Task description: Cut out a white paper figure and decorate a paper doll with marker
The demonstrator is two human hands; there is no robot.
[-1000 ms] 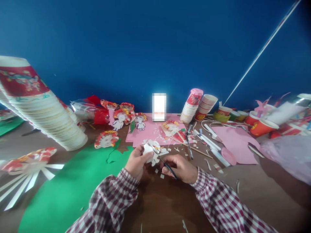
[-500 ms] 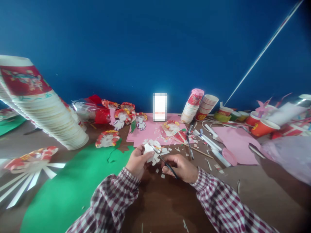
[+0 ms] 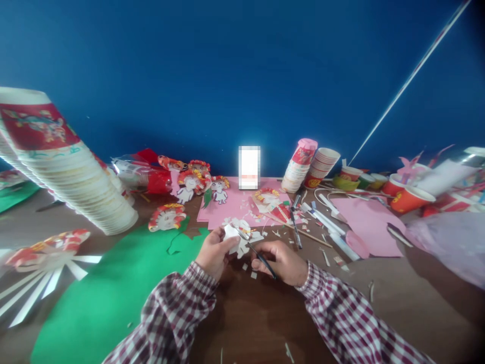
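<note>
My left hand (image 3: 215, 252) is closed on a piece of white paper (image 3: 232, 234), pinched between thumb and fingers. My right hand (image 3: 283, 262) grips a pair of scissors (image 3: 268, 266) by dark handles, and the metal blades point up and left to the paper's edge. Whether the blades are apart or together I cannot make out. Beneath and beyond the paper lie pale cut-out shapes and small paper scraps (image 3: 254, 275), partly hidden by the hands. Under my left forearm spreads a large green paper sheet (image 3: 94, 288).
At left leans a tall stack of paper cups (image 3: 87, 187). Paper cut-out figures (image 3: 185, 192) and pink sheets (image 3: 227, 215) lie ahead. Two shorter cup stacks (image 3: 299, 167) stand behind, near a pen (image 3: 297, 232). An orange cup (image 3: 411, 200) and a pink sheet (image 3: 371, 227) are at right.
Almost nothing differs. The scissors and my right hand have shifted very slightly to the left; the paper stays in my left hand.
</note>
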